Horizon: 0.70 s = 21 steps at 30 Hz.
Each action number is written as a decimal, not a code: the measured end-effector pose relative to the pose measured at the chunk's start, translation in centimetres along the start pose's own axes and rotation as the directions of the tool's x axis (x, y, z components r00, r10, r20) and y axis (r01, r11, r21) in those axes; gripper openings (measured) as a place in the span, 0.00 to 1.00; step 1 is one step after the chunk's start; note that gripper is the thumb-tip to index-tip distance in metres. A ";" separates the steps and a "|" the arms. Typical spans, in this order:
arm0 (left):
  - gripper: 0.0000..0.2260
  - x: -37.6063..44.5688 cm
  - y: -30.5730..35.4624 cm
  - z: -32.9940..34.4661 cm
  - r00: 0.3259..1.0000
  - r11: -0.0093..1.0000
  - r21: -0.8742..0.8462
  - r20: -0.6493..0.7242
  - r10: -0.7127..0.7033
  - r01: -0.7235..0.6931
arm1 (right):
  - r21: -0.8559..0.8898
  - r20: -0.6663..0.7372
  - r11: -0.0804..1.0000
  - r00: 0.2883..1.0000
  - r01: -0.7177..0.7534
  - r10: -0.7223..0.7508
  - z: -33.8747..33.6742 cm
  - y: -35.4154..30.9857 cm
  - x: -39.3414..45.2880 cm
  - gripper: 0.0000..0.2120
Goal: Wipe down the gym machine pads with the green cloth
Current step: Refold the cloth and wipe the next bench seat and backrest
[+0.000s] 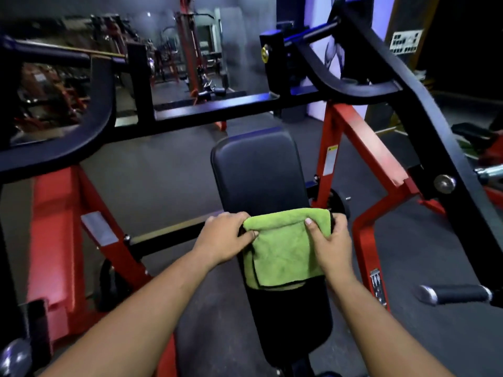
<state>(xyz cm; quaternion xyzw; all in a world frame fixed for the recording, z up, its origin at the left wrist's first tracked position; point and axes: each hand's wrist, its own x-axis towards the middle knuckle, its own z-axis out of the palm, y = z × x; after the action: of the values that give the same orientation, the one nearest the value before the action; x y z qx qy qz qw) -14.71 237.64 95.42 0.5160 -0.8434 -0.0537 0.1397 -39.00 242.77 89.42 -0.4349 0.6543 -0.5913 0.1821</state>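
Observation:
A folded green cloth (283, 246) lies across the black pads of a red and black gym machine, over the gap between the upper back pad (258, 170) and the lower seat pad (294, 319). My left hand (226, 238) pinches the cloth's left top corner, fingers curled over the pad's edge. My right hand (329, 243) grips the cloth's right edge, thumb on top of the cloth and fingers wrapped around the pad's side.
Red frame legs (362, 170) stand on both sides of the pads. Black lever arms (424, 110) curve overhead left and right. A handle grip (457, 293) juts out at lower right. Dark rubber floor (163, 172) surrounds the machine; more gym equipment stands behind.

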 end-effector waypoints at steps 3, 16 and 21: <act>0.17 3.4 -0.5 -1.6 0.992 0.980 0.198 -0.122 0.032 -0.007 | -0.129 -0.015 0.987 0.995 0.098 -0.101 2.3 -2.2 4.9 0.19; 0.19 17.4 -4.5 -4.4 0.930 0.924 0.359 -0.367 0.011 0.131 | -0.585 0.104 0.768 0.963 0.262 -0.250 17.0 -6.0 10.1 0.53; 0.20 19.1 -6.4 -1.9 0.867 0.950 0.308 -0.487 0.106 0.057 | -0.248 -0.279 0.967 0.960 -0.068 -0.004 11.2 -2.8 14.0 0.51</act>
<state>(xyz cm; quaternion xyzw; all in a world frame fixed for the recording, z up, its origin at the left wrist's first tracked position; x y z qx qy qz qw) -16.92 217.87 99.16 0.5167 -0.7832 0.2169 0.2694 -37.34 225.12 93.22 -0.3568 0.7507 -0.5545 0.0408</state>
